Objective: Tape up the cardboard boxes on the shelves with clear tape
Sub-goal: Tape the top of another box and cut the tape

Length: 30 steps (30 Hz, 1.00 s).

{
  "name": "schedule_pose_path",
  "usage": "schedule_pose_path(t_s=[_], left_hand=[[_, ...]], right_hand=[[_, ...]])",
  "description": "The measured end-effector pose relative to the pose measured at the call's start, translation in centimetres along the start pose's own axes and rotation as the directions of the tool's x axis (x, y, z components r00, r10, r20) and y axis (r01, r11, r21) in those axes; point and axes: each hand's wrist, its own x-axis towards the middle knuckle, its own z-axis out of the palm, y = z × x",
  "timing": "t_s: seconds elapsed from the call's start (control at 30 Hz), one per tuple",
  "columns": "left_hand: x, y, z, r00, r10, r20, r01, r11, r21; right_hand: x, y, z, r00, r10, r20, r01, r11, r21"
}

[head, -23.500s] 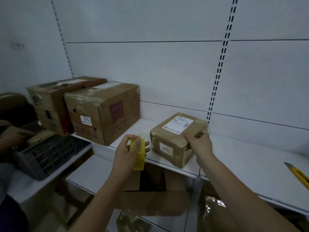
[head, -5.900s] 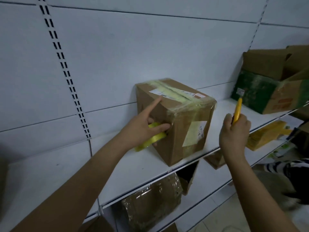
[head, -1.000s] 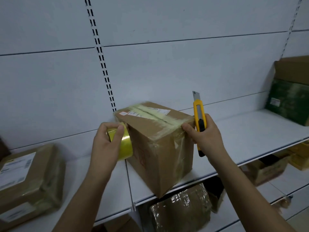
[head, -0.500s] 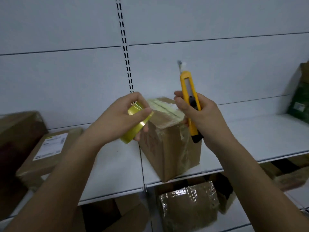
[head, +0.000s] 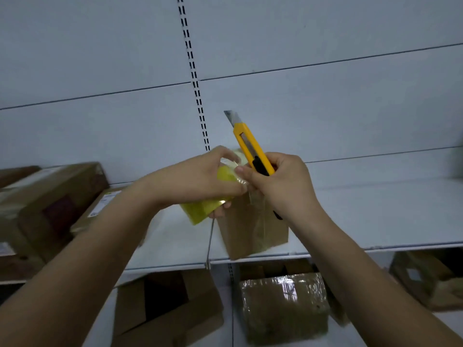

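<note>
While both hands meet in front of the small cardboard box (head: 253,229), much of that box is hidden behind them; only its lower front faces show, standing at the front edge of the white shelf (head: 375,216), with a strip of clear tape running down one face. The left hand (head: 198,179) is curled round the roll of tape (head: 203,209), which looks yellow-green and is partly covered by the fingers, so its full ring cannot be made out. The right hand (head: 283,186) grips the yellow box cutter (head: 253,149), blade out and pointing up and to the left, and its thumb and forefinger also come together at the top of the roll, just beside the left thumb. Whether they pinch a loose end of tape is hard to tell, since the film there is clear and the spot is crowded. The cutter's lower end shows only as a dark tip below the right wrist.

At the shelf's left end, two larger cardboard boxes (head: 47,204) and a flatter parcel with a white label (head: 105,201) are blurred and partly hidden behind the left forearm. Below the front edge, on the lower shelf, sit an open carton (head: 170,304), a plastic-wrapped parcel (head: 283,306) and, cut off by the right forearm and dim, another box (head: 426,279) at the far right.
</note>
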Motion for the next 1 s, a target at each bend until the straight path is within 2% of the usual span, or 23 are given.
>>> schedule_pose_path(t_s=[0.07,0.13,0.27,0.33,0.43,0.5,0.6,0.7,0.87,1.0], left_hand=[[-0.5,0.7,-0.5,1.000,-0.007,-0.027,0.009,0.996,0.087],[-0.9,1.3,-1.0,0.999,0.039,-0.029,-0.036,0.995,0.097],[-1.0,1.0,-1.4,0.994,0.104,0.033,-0.108,0.982,0.158],[-1.0,-0.4,-1.8,0.992,0.105,0.064,-0.115,0.977,0.181],[-1.4,-4.2,-3.7,0.989,0.123,-0.081,-0.065,0.858,0.509],[-1.3,-6.4,-4.5,0.986,0.100,-0.134,0.002,0.797,0.604],[-0.4,-7.9,-3.9,0.982,0.074,-0.176,0.042,0.817,0.575],[0.6,-8.1,-2.7,0.967,0.106,-0.233,0.060,0.790,0.610],[2.6,-10.8,-1.7,0.968,0.134,-0.213,0.020,0.802,0.596],[4.9,-13.1,-0.2,0.973,0.137,-0.187,-0.021,0.856,0.516]], right_hand=[[0.0,-0.5,-0.5,0.994,0.086,0.060,-0.094,0.985,0.145],[0.2,-0.5,-1.1,0.987,0.134,0.088,-0.152,0.958,0.243],[0.5,0.5,-1.8,0.987,0.135,0.092,-0.155,0.955,0.253],[1.1,1.6,-3.3,0.985,0.174,-0.002,-0.170,0.960,0.222],[2.5,4.2,-8.0,0.943,0.258,-0.210,-0.212,0.953,0.218],[2.9,6.2,-10.0,0.932,0.293,-0.211,-0.254,0.948,0.194],[3.8,8.7,-10.0,0.930,0.314,-0.188,-0.280,0.941,0.189],[5.0,10.3,-9.6,0.926,0.334,-0.176,-0.294,0.930,0.221],[7.0,13.2,-8.4,0.918,0.358,-0.170,-0.317,0.921,0.224],[7.4,16.4,-5.0,0.892,0.449,-0.053,-0.420,0.866,0.272]])
